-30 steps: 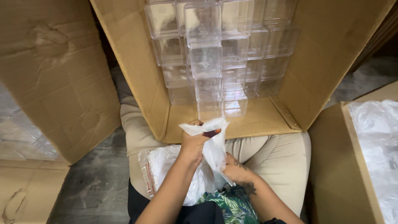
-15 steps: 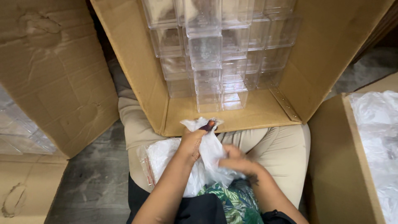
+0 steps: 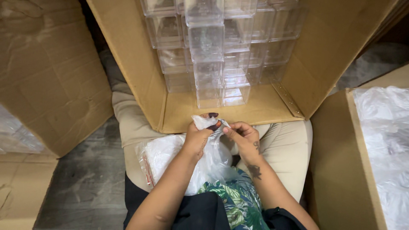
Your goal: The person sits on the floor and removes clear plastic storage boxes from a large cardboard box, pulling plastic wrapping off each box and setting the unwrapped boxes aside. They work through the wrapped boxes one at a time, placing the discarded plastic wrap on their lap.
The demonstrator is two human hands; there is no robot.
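My left hand (image 3: pixel 199 137) pinches the top of a small clear plastic bag (image 3: pixel 213 159) above my lap. My right hand (image 3: pixel 243 139) grips the same bag's top edge just to the right, fingertips nearly touching the left ones. A pile of more clear bags (image 3: pixel 164 154) rests on my lap under the left forearm. Right in front of my knees lies an open cardboard box (image 3: pixel 140 81) on its side, packed with stacked clear plastic boxes (image 3: pixel 208 55).
A flattened cardboard flap (image 3: pixel 47 72) leans at the left over a grey floor (image 3: pixel 85 187). At the right stands another carton (image 3: pixel 341 162) filled with white plastic wrapping (image 3: pixel 385 140). My legs in beige trousers (image 3: pixel 285 149) sit between the cartons.
My right hand has come up from my lap to the top of the bag, meeting the left hand. The bag has sunk a little lower toward my lap.
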